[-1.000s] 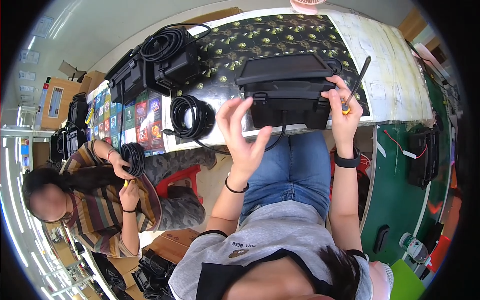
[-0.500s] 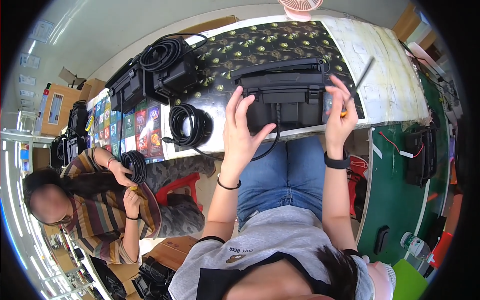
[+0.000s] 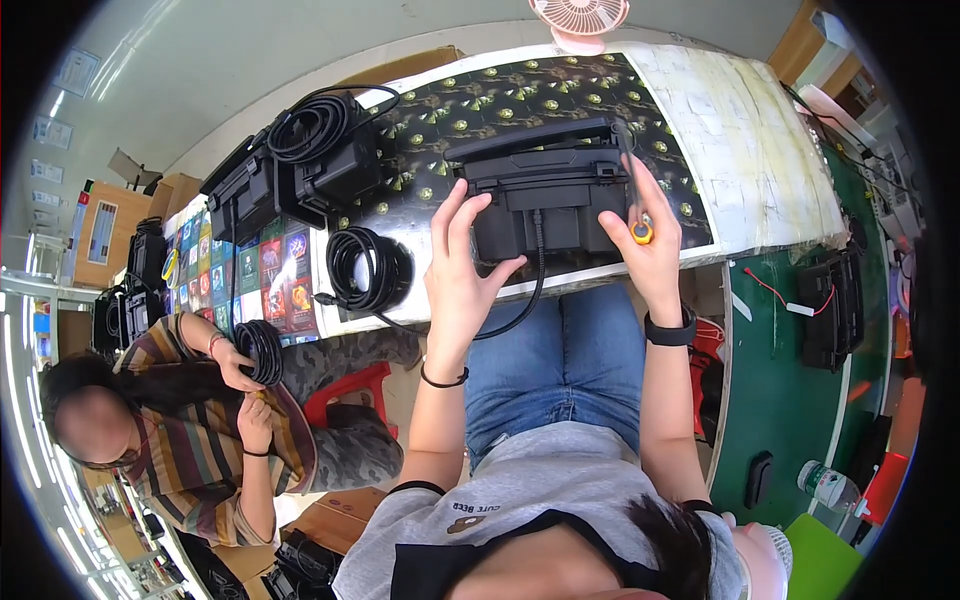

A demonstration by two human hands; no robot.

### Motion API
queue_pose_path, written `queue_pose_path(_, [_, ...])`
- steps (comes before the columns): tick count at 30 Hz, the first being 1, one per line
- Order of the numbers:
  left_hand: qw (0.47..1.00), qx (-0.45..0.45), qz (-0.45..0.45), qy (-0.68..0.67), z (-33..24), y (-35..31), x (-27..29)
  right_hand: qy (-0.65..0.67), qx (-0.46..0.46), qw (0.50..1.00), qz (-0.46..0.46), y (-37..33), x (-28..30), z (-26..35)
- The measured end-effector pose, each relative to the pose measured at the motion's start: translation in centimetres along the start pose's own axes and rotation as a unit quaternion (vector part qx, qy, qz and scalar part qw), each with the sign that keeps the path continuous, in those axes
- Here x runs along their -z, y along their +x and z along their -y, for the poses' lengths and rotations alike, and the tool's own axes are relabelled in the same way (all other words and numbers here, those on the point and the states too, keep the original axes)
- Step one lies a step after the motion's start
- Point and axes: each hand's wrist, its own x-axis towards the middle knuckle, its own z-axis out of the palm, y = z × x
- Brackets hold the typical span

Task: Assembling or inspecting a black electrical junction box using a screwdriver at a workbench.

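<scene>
A black plastic case [image 3: 550,175] with side latches lies at the table's front edge, a black cable [image 3: 538,250] running from its near face toward me. My left hand [image 3: 458,265] grips the case's left side, fingertips by the left latch and thumb low on the near face. At the right side is my right hand [image 3: 655,255], a screwdriver [image 3: 641,233] tucked in it. The yellow-orange handle end shows between thumb and palm, and the dark shaft points away along the case's right end. My right fingers are close against that end; whether they touch it is hard to tell.
A coil of black cable [image 3: 362,270] rests left of the case. Beyond it stand more black cases [image 3: 335,170] with coiled cable on top. A pink fan [image 3: 580,25] is at the back. On the left a co-worker [image 3: 200,430] holds another cable coil [image 3: 258,352]. A green table [image 3: 770,400] is on the right.
My right hand has moved in to the case's right end, and the screwdriver has swung from leaning right to pointing away beside the case. My left hand stays on the case.
</scene>
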Motion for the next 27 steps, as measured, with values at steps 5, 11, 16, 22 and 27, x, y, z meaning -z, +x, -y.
queue_pose_path(5, [1.000, 0.015, 0.005, 0.007, -0.1, 0.0, 0.0, 0.097, -0.071, 0.993, 0.016, 0.8, 0.9, -0.6])
queue_pose_path(11, [1.000, 0.000, -0.013, 0.014, 0.1, 0.0, -0.3, -0.023, 0.047, 0.994, -0.092, 7.6, -0.5, 1.7])
queue_pose_path(16, [0.998, -0.032, -0.034, 0.035, 0.2, -0.1, -0.8, -0.400, 0.146, 0.902, -0.069, 8.9, -3.8, 2.2])
queue_pose_path(22, [0.984, -0.110, -0.059, 0.125, 0.0, 1.8, 1.2, -0.353, 0.145, 0.922, -0.060, 8.8, -3.7, 1.3])
queue_pose_path(27, [0.977, -0.170, -0.116, 0.049, -1.1, 8.2, 0.3, -0.371, 0.172, 0.911, -0.058, 8.6, -3.6, 1.1])
